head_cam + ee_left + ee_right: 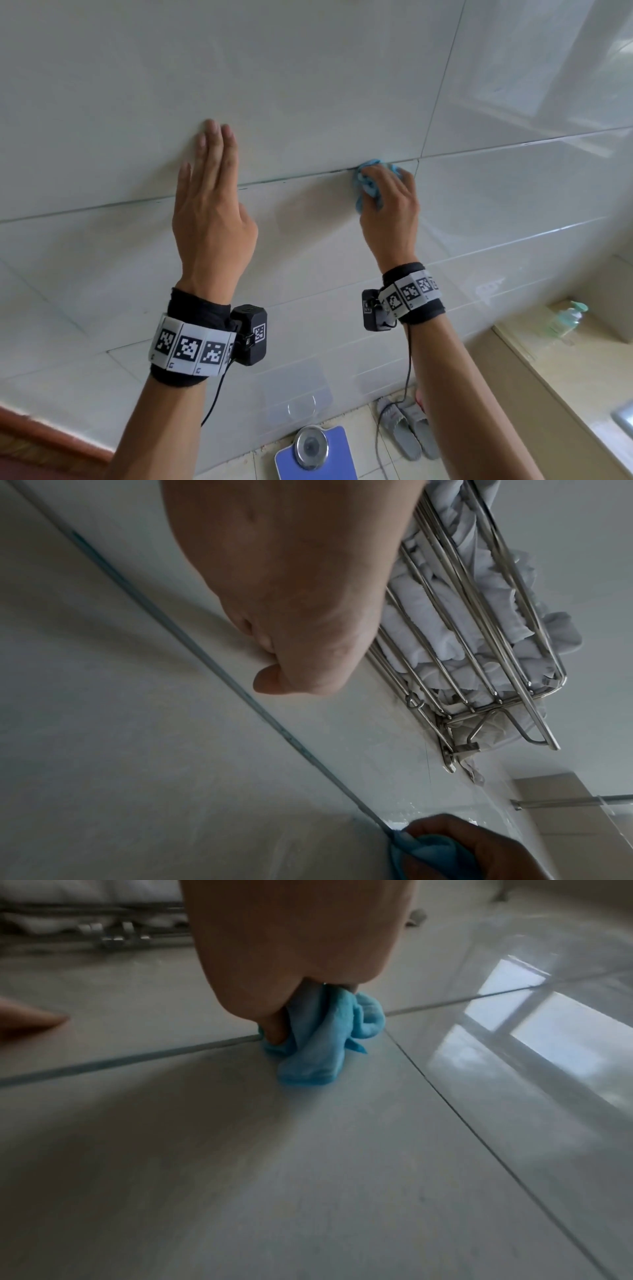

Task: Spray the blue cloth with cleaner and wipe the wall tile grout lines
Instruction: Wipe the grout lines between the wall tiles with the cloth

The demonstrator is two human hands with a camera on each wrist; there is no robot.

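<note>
Cloth: small light-blue soft fabric cloth (315,1039), bunched into a wad and pressed against the wall right on the horizontal grout line (291,176), close to where a vertical joint meets it.
Handling: I judge it light, limp and probably damp; it gives no stiffness of its own, so the fingers behind it must supply the pressure. Loose tails hang below the wad and could drag or slip free.
Where to hold: best taken around the bunched middle, with a fingertip backing the fold that rides in the groove.
Right hand (388,202): fingers curled around the cloth, gripping it and pushing it to the tile.
Left hand (209,195): flat and open, fingers straight, laid on the pale glossy ceramic wall tile (308,85) well to the left of the cloth, across the same grout line, seemingly as a brace.
Grout: dark specks show in the line between the two hands.
Surroundings: a chrome wire wall rack holding white towels (479,631) is mounted above; a blue bathroom scale (313,452) and grey slippers (407,428) lie on the floor below.
</note>
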